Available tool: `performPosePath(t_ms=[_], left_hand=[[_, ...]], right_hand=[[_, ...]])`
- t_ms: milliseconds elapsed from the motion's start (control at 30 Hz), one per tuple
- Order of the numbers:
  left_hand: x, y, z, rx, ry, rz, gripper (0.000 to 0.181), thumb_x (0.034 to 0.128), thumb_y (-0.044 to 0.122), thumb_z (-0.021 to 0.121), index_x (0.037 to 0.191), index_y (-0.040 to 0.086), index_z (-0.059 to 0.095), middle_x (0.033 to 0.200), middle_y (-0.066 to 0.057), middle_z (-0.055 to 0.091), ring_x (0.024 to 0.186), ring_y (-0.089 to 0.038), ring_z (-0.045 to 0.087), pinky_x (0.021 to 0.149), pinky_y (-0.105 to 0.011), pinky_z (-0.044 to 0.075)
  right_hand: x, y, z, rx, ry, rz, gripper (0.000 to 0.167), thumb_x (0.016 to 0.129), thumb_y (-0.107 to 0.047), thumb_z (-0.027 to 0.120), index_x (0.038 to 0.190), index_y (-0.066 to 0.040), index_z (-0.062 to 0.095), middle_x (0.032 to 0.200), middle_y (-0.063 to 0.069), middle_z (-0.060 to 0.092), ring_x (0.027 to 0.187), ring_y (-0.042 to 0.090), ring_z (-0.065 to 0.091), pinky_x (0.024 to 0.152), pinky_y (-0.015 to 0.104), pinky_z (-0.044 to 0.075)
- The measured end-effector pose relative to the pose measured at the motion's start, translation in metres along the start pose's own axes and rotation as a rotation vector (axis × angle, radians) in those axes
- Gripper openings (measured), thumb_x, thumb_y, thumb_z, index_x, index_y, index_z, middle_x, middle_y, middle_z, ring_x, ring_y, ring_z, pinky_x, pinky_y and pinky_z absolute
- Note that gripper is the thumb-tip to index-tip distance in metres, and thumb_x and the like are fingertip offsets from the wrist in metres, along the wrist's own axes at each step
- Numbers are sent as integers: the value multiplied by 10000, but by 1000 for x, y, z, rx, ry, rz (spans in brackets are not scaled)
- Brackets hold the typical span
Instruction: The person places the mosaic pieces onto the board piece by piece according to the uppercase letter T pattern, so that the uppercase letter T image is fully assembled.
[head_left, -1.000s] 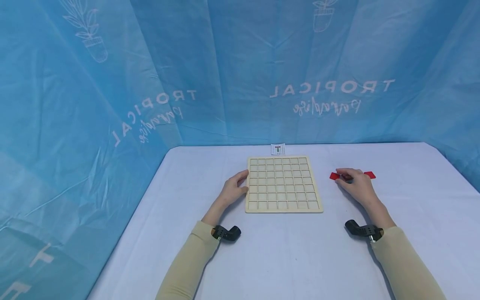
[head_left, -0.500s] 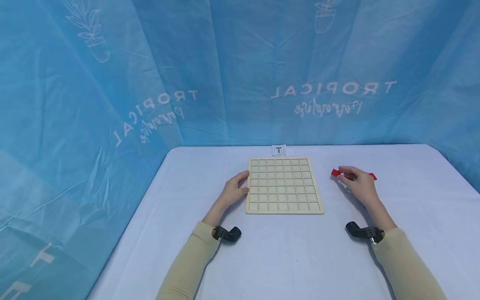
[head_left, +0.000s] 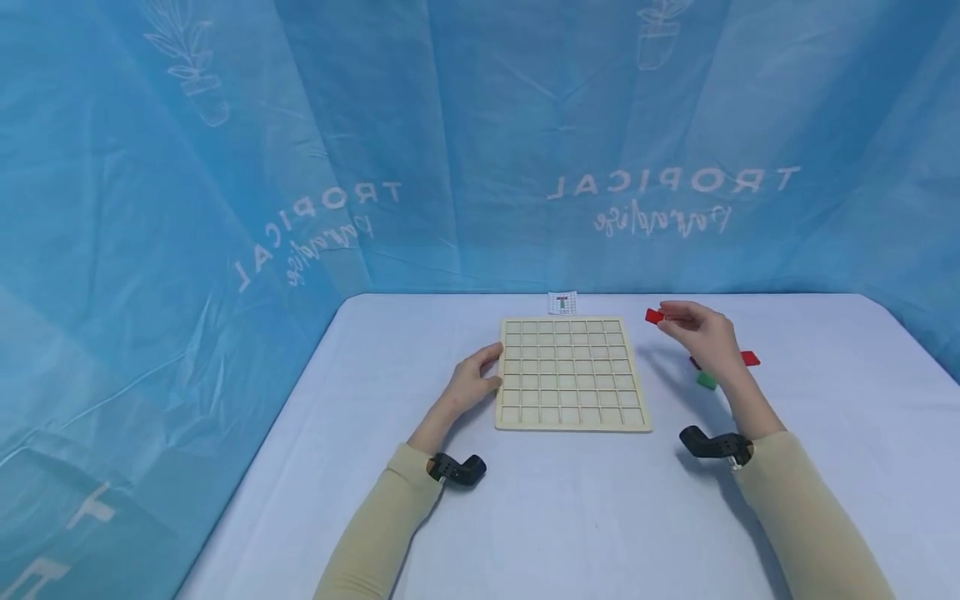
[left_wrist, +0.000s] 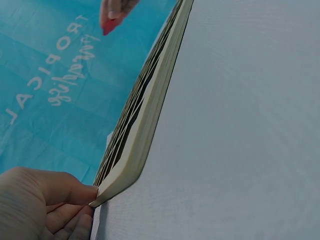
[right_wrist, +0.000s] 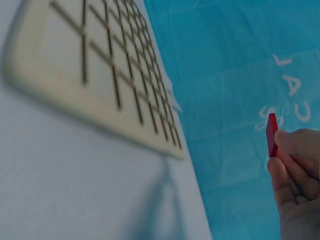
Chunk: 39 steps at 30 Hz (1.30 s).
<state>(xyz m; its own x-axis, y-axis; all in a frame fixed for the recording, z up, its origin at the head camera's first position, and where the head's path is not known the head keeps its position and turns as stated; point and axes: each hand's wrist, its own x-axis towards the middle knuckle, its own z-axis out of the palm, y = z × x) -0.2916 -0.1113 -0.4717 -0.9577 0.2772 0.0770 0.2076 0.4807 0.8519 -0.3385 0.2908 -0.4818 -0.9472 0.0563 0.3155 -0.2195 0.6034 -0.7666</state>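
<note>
My left hand [head_left: 468,385] rests against the left edge of a pale wooden grid board [head_left: 572,422], with thumb and fingertips touching its rim. In the left wrist view the thumb [left_wrist: 75,192] meets that rim. My right hand [head_left: 702,333] is raised to the right of the board, pinching a small red square tile [head_left: 654,317] between thumb and fingers. The right wrist view shows this tile [right_wrist: 271,135] edge-on. Beneath the right hand lie a green tile [head_left: 707,380], a red tile [head_left: 750,358] and a dark red piece [head_left: 695,363], partly hidden by the hand.
A small printed card [head_left: 562,302] with a coloured grid pattern lies behind the board. White cloth covers the table [head_left: 570,517]. A blue curtain [head_left: 480,125] hangs along the back and left side.
My right hand has lifted from the tiles with the red tile and moved up and slightly left. The green tile has come into plain view. The left hand stays at the board's edge.
</note>
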Motion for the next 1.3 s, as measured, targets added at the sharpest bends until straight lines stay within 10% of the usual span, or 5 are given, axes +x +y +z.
performPosePath(t_ms=[333, 633, 933, 1300], left_hand=[[-1, -1, 0, 12, -13, 2, 607, 855, -47, 571, 1424, -14, 362, 1456, -139, 382, 1331, -205, 363, 1074, -221, 324], [0, -2, 2, 32, -13, 13, 602, 859, -48, 570, 1423, -17, 361, 1457, -137, 380, 1333, -204, 359, 1075, -219, 321], [1, 0, 0, 32, -18, 21, 598, 861, -51, 567, 1422, -21, 361, 1455, -146, 380, 1333, -218, 359, 1073, -211, 321], [-2, 3, -2, 6, -9, -6, 602, 866, -54, 573, 1427, -8, 360, 1461, -127, 376, 1336, -194, 353, 1069, -194, 316]], right_hand=[[3, -86, 29, 188, -177, 10, 446, 901, -260, 651, 1285, -45, 576, 1210, 149, 606, 1058, 274, 588, 861, 324, 537], [16, -102, 74, 286, -266, 7, 443, 890, -201, 667, 1279, -12, 571, 1201, 168, 604, 1045, 292, 589, 870, 422, 533], [18, -111, 104, 333, -295, -3, 400, 884, -140, 671, 1249, 4, 591, 1191, 147, 619, 1005, 254, 611, 806, 267, 547], [15, -98, 127, 223, -327, -19, 358, 888, -150, 667, 1226, -44, 615, 1161, 114, 633, 992, 238, 607, 856, 365, 532]])
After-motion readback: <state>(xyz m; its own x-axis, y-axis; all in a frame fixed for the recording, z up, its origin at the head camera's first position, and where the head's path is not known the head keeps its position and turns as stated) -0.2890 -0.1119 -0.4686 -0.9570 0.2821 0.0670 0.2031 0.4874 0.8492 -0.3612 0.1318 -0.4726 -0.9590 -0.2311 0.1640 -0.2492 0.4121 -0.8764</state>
